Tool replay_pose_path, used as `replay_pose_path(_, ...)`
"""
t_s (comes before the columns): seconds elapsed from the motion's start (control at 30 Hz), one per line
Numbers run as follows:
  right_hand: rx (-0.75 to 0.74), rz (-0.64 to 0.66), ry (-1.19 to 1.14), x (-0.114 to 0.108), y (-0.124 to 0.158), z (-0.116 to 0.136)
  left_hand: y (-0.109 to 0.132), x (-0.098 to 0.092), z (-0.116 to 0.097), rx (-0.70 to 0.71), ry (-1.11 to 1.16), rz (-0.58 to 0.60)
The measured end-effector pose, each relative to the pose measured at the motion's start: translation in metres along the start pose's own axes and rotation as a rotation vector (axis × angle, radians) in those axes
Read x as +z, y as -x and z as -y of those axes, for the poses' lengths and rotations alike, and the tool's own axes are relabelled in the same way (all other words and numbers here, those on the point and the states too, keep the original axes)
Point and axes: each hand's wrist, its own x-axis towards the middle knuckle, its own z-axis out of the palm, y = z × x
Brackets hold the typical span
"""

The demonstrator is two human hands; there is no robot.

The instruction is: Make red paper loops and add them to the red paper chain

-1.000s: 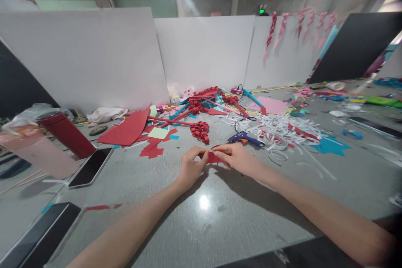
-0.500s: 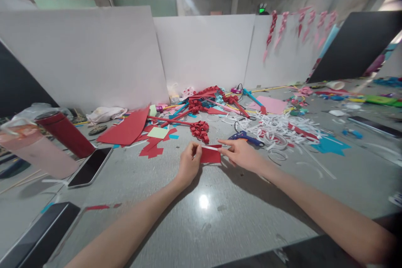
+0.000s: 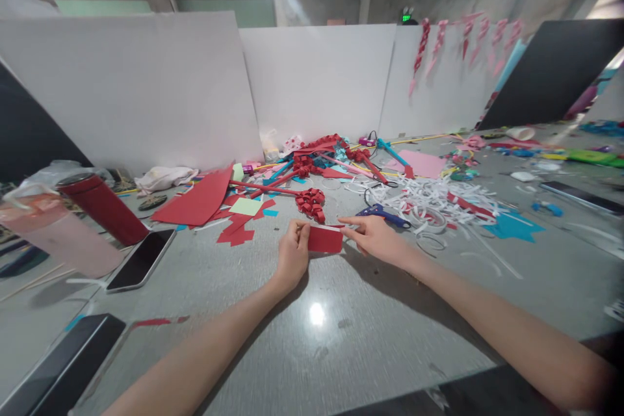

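A small red paper piece [image 3: 325,239] is stretched flat between my two hands, just above the grey table [image 3: 312,338]. My left hand [image 3: 292,253] is closed, pinching the paper's left edge. My right hand [image 3: 373,235] pinches its right end near the top corner, the other fingers partly extended. Just behind my right hand lies a blue glue gun [image 3: 383,213]. A red folded paper bow [image 3: 311,202] sits a little beyond the paper.
A heap of white paper strips [image 3: 429,201], red paper sheets [image 3: 197,201] and coloured scraps lie behind. A red flask [image 3: 103,208], a pink bottle [image 3: 53,234] and a phone [image 3: 141,259] stand left. A second phone [image 3: 580,196] lies right. White boards [image 3: 312,78] wall the back.
The red paper was bunched between my close-set hands; my hands have drawn apart and the piece now lies open and flat between them.
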Motion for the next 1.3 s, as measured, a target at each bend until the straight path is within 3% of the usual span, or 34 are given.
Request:
replay_pose_path(0.9, -0.041, -0.011, -0.017, 0.0017, -0.0028, -0.0067, -0.0009, -0.0018, 0.002, 0.033, -0.066, -0.06)
replay_pose_path(1.3, -0.172, -0.051, 0.118, 0.0015, -0.0014, -0.0021, 0.0006, -0.0056, -0.0043, 0.007, 0.066, 0.021)
